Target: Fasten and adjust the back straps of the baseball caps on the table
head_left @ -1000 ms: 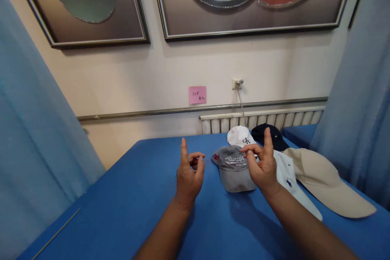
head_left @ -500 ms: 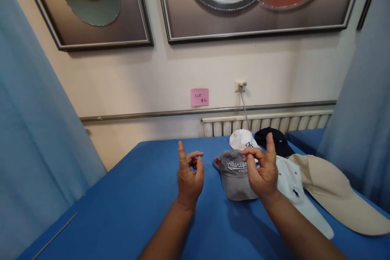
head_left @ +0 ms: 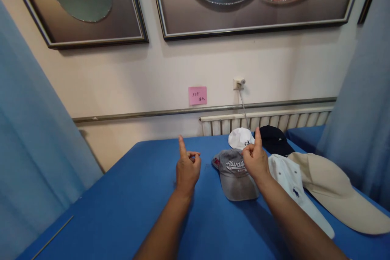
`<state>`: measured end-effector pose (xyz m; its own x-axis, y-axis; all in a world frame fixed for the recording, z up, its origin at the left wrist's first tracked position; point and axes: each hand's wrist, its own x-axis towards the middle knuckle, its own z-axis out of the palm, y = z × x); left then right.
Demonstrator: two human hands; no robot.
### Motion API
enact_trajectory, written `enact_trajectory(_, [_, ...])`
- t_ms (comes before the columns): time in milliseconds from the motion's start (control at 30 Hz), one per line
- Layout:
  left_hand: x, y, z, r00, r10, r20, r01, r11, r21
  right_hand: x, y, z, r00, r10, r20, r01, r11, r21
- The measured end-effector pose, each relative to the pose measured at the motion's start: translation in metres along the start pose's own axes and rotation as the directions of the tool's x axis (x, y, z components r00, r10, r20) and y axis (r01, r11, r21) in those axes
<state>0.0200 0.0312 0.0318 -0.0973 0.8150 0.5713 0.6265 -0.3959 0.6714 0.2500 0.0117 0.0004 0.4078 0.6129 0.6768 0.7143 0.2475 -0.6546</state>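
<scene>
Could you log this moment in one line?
left hand: index finger raised | right hand: index finger raised | five caps: on blue table

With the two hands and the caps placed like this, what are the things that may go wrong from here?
The right hand appears partly in front of the grey cap, so it might brush the cap if it lowers. The pale cap and the beige cap lie close together, so moving one might drag the other. The cord runs from the wall socket down toward the white cap, so reaching there might catch it.
</scene>
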Motion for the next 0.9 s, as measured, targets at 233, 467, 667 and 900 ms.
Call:
enact_trajectory(233, [-0.004, -0.003, 0.003, 0.999, -0.017, 0.027, 0.016, 0.999, 0.035, -0.005, -0.002, 0.001, 0.999, 0.033, 0.017, -0.033, 0.999, 0.001])
enact_trajectory(467, [-0.004, -0.006, 0.005, 0.997, -0.034, 0.068, 0.030, 0.998, 0.052, -0.008, -0.003, 0.001, 0.999, 0.021, 0.034, -0.021, 1.000, 0.005])
enact_trajectory(667, [-0.006, -0.010, 0.007, 0.992, -0.058, 0.109, 0.052, 0.997, 0.055, -0.010, 0.005, 0.004, 0.993, 0.052, 0.107, -0.049, 0.998, -0.028])
enact_trajectory(900, [-0.028, -0.048, 0.023, 0.958, -0.165, 0.235, 0.143, 0.984, 0.106, -0.008, 0.032, 0.023, 0.944, 0.165, 0.285, -0.118, 0.977, -0.175])
